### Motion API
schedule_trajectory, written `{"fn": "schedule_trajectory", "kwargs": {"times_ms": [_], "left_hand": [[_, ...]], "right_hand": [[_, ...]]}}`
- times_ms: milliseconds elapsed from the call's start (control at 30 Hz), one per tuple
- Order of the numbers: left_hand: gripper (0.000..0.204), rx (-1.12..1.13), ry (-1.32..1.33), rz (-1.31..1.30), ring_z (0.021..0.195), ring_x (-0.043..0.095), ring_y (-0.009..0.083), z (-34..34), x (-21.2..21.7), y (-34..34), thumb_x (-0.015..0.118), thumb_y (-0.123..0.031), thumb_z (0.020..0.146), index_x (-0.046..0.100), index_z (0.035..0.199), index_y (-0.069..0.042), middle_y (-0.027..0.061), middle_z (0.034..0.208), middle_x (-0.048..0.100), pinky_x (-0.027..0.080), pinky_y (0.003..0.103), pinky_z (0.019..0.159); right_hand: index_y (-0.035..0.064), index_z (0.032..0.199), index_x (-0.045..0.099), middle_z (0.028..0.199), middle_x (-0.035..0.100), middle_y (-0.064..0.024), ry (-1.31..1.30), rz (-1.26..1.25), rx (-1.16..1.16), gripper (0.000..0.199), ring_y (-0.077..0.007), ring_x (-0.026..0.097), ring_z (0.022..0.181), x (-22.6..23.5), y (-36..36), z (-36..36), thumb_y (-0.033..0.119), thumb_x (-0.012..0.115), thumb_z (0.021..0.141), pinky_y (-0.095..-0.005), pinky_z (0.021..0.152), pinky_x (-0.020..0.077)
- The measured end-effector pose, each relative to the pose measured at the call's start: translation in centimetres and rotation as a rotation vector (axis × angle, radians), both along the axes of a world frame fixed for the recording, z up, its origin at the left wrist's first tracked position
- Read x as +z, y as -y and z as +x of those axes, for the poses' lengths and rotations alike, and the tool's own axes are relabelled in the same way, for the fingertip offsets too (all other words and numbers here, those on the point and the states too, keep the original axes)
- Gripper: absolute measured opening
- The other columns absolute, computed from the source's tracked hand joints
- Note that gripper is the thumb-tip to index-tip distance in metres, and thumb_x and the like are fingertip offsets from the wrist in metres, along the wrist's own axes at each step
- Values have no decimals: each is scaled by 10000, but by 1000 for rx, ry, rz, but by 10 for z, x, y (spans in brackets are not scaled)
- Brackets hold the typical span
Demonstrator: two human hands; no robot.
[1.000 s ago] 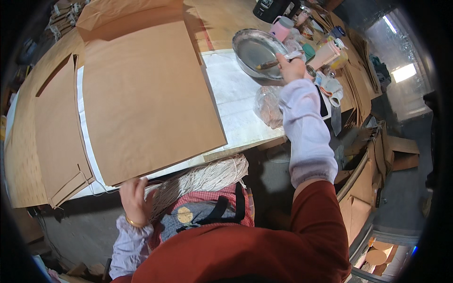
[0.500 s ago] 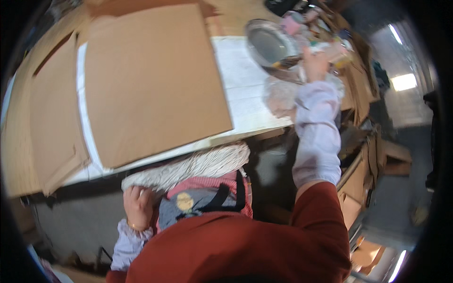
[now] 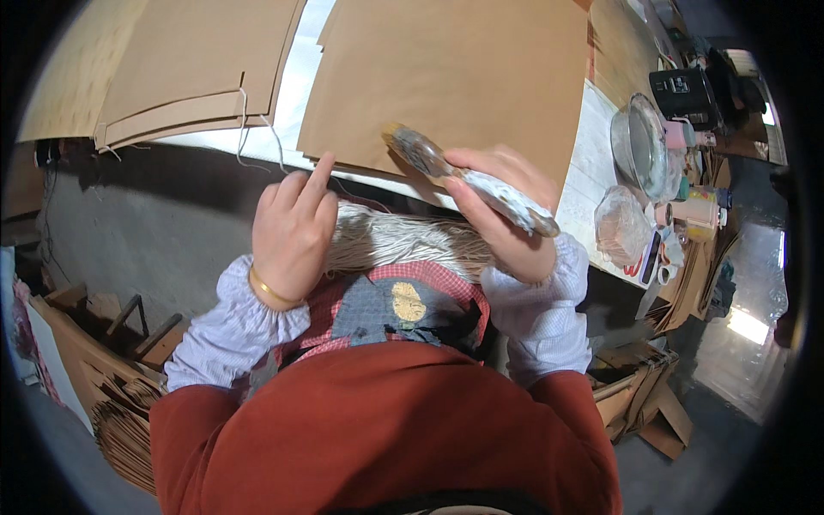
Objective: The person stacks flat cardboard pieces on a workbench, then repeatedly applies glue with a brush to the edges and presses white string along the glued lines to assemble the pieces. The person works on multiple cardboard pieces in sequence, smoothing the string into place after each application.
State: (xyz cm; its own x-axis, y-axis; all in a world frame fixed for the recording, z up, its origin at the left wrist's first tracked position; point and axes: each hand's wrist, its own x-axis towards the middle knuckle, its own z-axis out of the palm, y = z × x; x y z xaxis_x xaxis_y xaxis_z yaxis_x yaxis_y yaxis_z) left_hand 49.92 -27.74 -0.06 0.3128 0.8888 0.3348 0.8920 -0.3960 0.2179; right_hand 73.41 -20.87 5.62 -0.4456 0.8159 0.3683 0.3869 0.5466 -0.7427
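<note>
My right hand (image 3: 518, 251) grips a brush (image 3: 421, 153) by its white-wrapped handle, the yellowish bristle tip pointing left over a stack of brown cardboard sheets (image 3: 455, 77). My left hand (image 3: 294, 221) holds nothing; its index finger stretches toward the near edge of that stack, while the other fingers bend loosely. Across my lap, over a red checked apron (image 3: 309, 322), lies a bundle of white strings (image 3: 399, 240), partly covered by both hands. Further left, a cardboard piece (image 3: 193, 60) has white cords (image 3: 244, 120) hanging from its near edge.
To the right on the table stand a metal basin (image 3: 620, 142), a clear plastic bag (image 3: 620, 225), several small bottles and a black container (image 3: 687, 94). Folded cardboard (image 3: 652, 403) sits low at the right. Boxes of cardboard (image 3: 120, 421) stand on the floor at lower left.
My right hand has come back from beside the basin, now with the brush over the cardboard. My left hand has risen from the string bundle toward the table edge. The view has swung left.
</note>
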Motion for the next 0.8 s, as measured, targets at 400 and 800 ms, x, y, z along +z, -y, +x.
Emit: {"fn": "schedule_trajectory", "kwargs": {"times_ms": [400,800], "left_hand": [[211,-13,-118,-51,1030,561,285,2,-25,-18,572,-78,720,603,891,43,183,1292,577,472,363,854],[221,-30,-150,-16,947,581,295,8,-27,-24,587,-32,686,605,897,34,202,1265,593,480,367,779]], "right_hand": [[-19,907,682,770,655,-118,1,-135,-71,129,-213,635,666,2,-1,-29,65,699,811,-298,594,483],[-40,741,630,591,596,-56,194,-218,-676,123,-86,564,575,-26,13,106,70,650,793,-291,545,452]]}}
